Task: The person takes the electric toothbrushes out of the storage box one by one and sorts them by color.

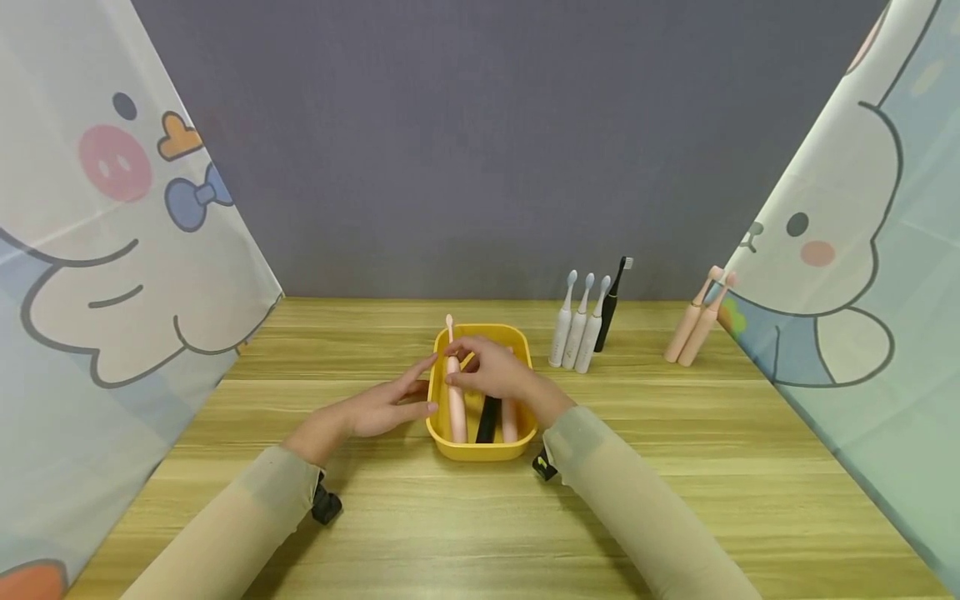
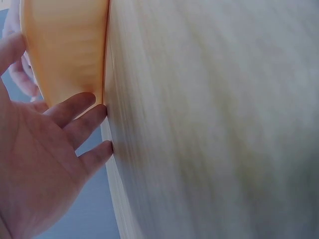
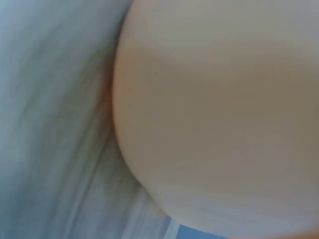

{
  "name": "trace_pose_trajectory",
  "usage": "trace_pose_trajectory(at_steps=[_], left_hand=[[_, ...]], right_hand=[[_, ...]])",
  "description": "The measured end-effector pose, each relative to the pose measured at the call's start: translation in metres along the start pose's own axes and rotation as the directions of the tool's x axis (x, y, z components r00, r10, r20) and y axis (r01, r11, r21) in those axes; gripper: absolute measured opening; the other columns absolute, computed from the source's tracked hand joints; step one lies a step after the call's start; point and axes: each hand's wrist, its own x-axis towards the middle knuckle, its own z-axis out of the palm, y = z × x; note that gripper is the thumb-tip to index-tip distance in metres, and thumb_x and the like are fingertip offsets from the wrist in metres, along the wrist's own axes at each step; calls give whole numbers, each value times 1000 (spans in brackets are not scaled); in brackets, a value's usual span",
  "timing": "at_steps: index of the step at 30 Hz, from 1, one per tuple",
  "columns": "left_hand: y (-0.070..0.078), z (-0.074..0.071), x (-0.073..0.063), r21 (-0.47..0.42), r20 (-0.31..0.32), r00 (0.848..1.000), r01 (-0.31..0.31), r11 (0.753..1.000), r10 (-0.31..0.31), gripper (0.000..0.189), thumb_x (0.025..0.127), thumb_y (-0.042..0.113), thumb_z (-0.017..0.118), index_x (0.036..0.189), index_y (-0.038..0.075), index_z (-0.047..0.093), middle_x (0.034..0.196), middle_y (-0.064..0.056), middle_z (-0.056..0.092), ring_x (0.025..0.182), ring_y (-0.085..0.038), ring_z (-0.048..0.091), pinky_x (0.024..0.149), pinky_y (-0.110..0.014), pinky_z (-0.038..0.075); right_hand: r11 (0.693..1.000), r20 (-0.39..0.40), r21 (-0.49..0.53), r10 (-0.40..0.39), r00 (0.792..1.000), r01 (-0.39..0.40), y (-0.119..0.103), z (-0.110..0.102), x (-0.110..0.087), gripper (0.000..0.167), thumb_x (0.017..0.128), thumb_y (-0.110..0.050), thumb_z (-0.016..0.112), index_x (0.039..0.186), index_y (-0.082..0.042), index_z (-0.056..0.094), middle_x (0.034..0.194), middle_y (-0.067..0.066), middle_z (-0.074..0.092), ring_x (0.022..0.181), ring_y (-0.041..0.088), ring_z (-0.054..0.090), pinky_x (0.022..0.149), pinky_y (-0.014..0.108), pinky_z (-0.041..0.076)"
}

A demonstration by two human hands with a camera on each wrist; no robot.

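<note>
A yellow bin [image 1: 480, 452] stands on the table, holding a pink electric toothbrush [image 1: 457, 410] along its left side. The head of this toothbrush reaches up over the bin's far rim. My right hand [image 1: 491, 367] is over the bin, thumb and fingers curled at the upper handle of that toothbrush. Beside it in the bin lie a black handle [image 1: 487, 419] and another pink handle [image 1: 509, 419], their upper ends hidden under my right hand. My left hand [image 1: 382, 407] is at the bin's left wall, fingers spread and loosely straight, fingertips right at the wall.
Several electric toothbrushes stand upright at the back right: white ones [image 1: 576, 340] and a black one [image 1: 607, 321]. Farther right are two peach toothbrushes [image 1: 693, 329] by the cartoon-print side curtain [image 1: 825, 333]. A grey panel [image 1: 465, 167] closes off the back.
</note>
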Motion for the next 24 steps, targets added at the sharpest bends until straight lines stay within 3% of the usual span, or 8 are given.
trace_pose_trajectory(at_steps=[6,24], left_hand=[[0,0,0,-9,10,1000,-11,1000,11,91,112,56,57,178,32,-2,174,-17,42,161,-41,41,131,-69,31],[2,-1,-1,-2,9,1000,10,1000,-10,93,111,57,57,179,30,-1,175,-18,41,163,-41,39,132,-70,28]], right_hand=[[995,-27,62,-74,997,75,-5,0,-8,45,103,-21,80,145,-13,66,136,9,66,104,18,74,97,34,64],[947,-98,244,-192,977,210,-10,0,-48,46,101,-3,79,143,-3,62,142,18,62,116,29,74,98,41,66]])
